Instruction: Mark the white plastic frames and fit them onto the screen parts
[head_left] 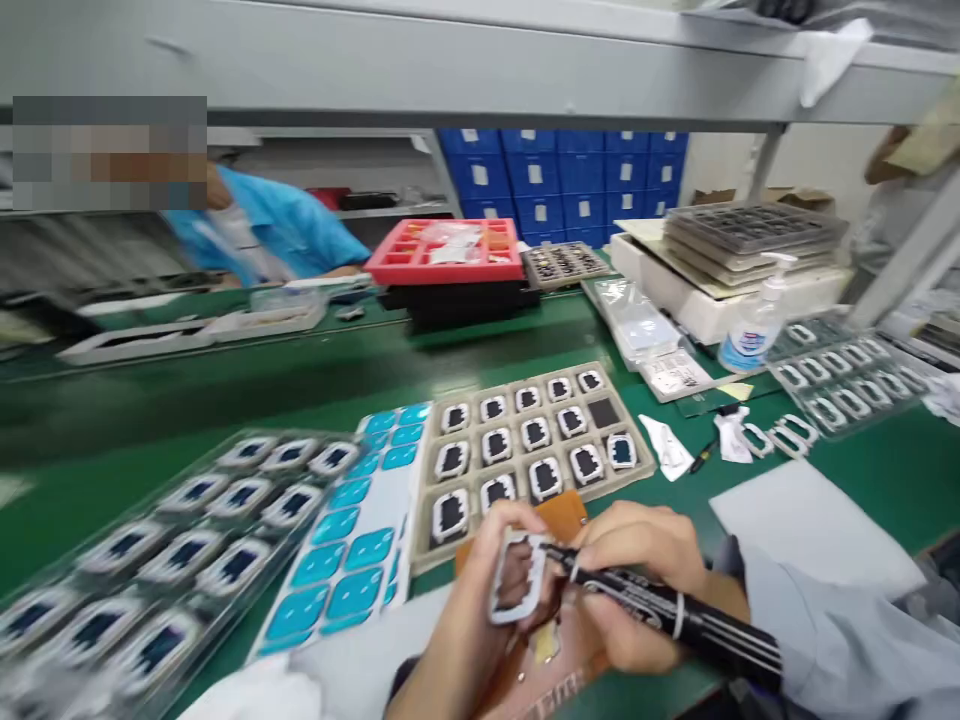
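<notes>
My left hand is closed on a white frame with a dark, see-through middle, tilted up at the bottom centre. In my right hand is a black marker, its tip touching or almost touching the frame's upper right edge. Beneath both hands lies an orange-brown mat. Just beyond them, a beige tray holds several white frames with dark centres, and one of its compartments shows only a dark square.
A clear tray of frames and a sheet of blue stickers lie left. At right are white paper, loose white frames and a pump bottle. Behind stand a red tray and a person in blue. A shelf beam crosses overhead.
</notes>
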